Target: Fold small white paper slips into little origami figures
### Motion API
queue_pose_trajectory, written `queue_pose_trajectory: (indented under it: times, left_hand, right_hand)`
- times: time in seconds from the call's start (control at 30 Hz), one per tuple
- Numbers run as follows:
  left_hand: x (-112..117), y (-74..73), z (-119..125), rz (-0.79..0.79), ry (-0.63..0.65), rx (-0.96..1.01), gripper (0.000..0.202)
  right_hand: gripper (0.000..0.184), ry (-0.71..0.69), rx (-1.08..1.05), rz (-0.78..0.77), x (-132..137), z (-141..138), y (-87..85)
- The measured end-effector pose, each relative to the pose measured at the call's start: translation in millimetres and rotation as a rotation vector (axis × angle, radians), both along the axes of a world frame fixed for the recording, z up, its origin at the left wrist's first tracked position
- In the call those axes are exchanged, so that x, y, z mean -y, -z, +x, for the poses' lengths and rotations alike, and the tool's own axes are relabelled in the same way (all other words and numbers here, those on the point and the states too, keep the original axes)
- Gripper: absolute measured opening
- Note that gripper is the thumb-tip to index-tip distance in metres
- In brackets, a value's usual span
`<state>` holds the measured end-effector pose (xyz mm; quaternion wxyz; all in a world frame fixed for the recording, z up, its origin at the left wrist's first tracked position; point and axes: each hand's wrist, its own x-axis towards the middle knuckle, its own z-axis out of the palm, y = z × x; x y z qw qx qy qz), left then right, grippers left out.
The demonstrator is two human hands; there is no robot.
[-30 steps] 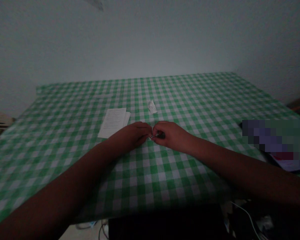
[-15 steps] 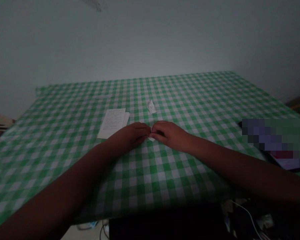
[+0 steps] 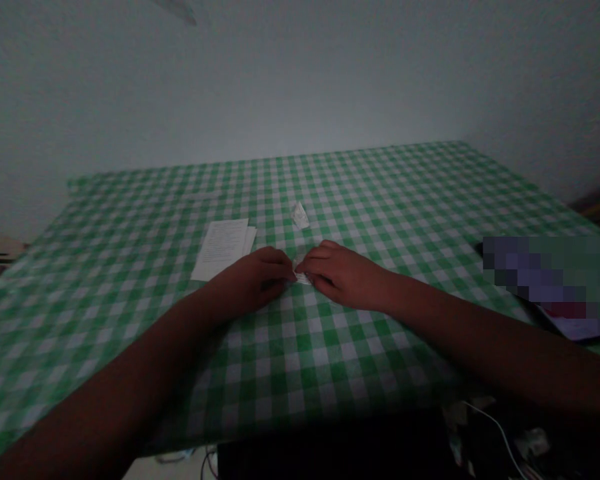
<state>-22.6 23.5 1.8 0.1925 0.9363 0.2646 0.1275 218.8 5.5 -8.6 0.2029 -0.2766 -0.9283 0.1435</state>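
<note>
Between my hands, low over the tablecloth, is a small piece of white paper (image 3: 303, 277), mostly covered by fingers. My left hand (image 3: 261, 277) is closed on its left side, thumb and fingertips pinched together. From the other side my right hand (image 3: 337, 273) presses its curled fingers on the same paper. A small folded white paper (image 3: 300, 216) with printing stands just beyond my hands. Left of them lies a stack of printed paper sheets (image 3: 221, 245), partly hidden by my left wrist.
A green and white checked tablecloth (image 3: 380, 200) covers the table, which meets a pale wall (image 3: 300, 80) at the back. At the right edge lies a flat dark-edged object (image 3: 570, 320), largely pixelated. A white cable (image 3: 500, 430) hangs below the table's front edge.
My right fingers have shifted from pinching the paper to lying lower across it. More of the small paper shows between my hands. The camera view has moved slightly.
</note>
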Motion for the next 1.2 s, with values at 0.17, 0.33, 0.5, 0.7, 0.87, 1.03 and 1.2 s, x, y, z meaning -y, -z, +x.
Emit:
queue_pose_trajectory:
  times: [0.17,0.33,0.5,0.7,0.87,1.03,1.2]
  left_hand:
    - [1,1.0,0,-0.059,0.013,0.034,0.024]
    - [0,1.0,3,-0.077,-0.017,0.044,0.016]
    - [1,1.4,6,-0.057,-0.048,0.068,0.013]
    - [3,6.5,9,-0.046,-0.106,0.059,0.009]
    - [4,11.0,10,-0.042,-0.127,0.069,0.014]
    - [3,11.2,11,-0.016,-0.1,0.069,0.021]
    - [4,12.4,13,0.02,-0.08,0.082,0.024]
  right_hand:
    - [0.025,-0.013,0.086,0.05,-2,3,-1.3]
    - [0.024,-0.002,0.061,0.044,-4,4,3.2]
    - [0.021,0.018,0.035,0.03,-4,2,5.7]
    - [0.017,0.05,0.009,-0.016,-3,-1,5.5]
    - [0.017,0.035,-0.058,-0.092,-7,1,2.8]
    - [0.017,0.042,-0.097,-0.2,-11,6,-1.9]
    - [0.011,0.101,-0.051,-0.207,-6,6,-1.5]
